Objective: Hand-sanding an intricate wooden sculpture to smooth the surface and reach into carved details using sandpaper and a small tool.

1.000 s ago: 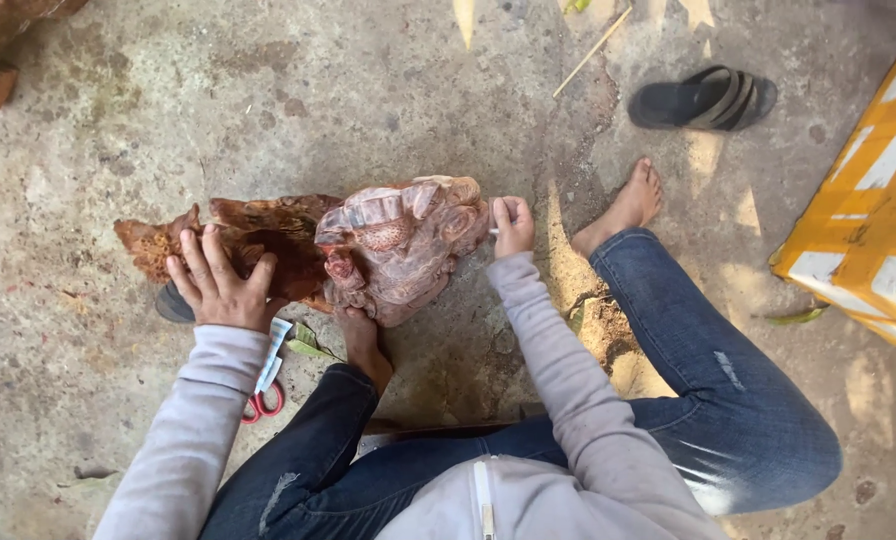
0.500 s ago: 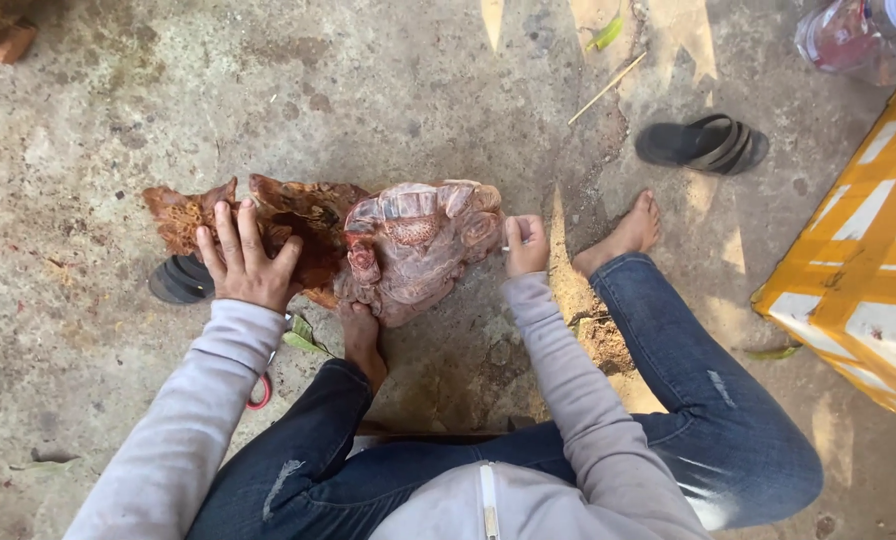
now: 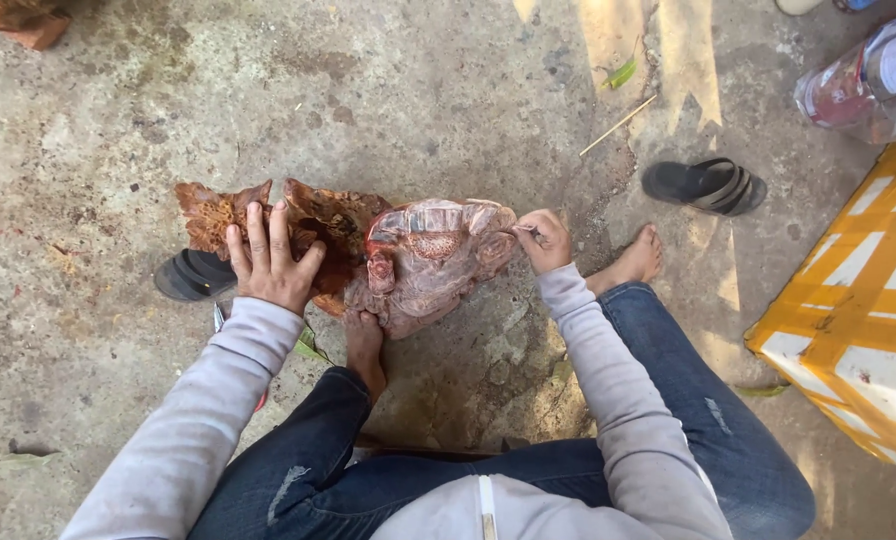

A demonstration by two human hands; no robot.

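A reddish-brown carved wood block [image 3: 423,262] lies on the concrete ground between my bare feet. Its left part is rough bark-like wood [image 3: 218,210]; its right part is smoother and carved. My left hand [image 3: 266,262] lies flat with fingers spread on the rough left part. At the carving's right edge my right hand [image 3: 542,238] is closed around a small thin tool, too small to identify. My left foot [image 3: 365,345] touches the block's near side.
A black sandal [image 3: 706,184] lies right of my right foot [image 3: 633,261]; another [image 3: 190,275] sits under the block's left end. A yellow-and-white box [image 3: 853,320] stands at right, a plastic bottle [image 3: 868,85] above it. Red-handled scissors [image 3: 258,398] peek from under my left sleeve.
The view has shifted so the block and hands sit lower and further right in frame. My right hand stays at the carving's right edge; my left hand remains pressed on the rough part.
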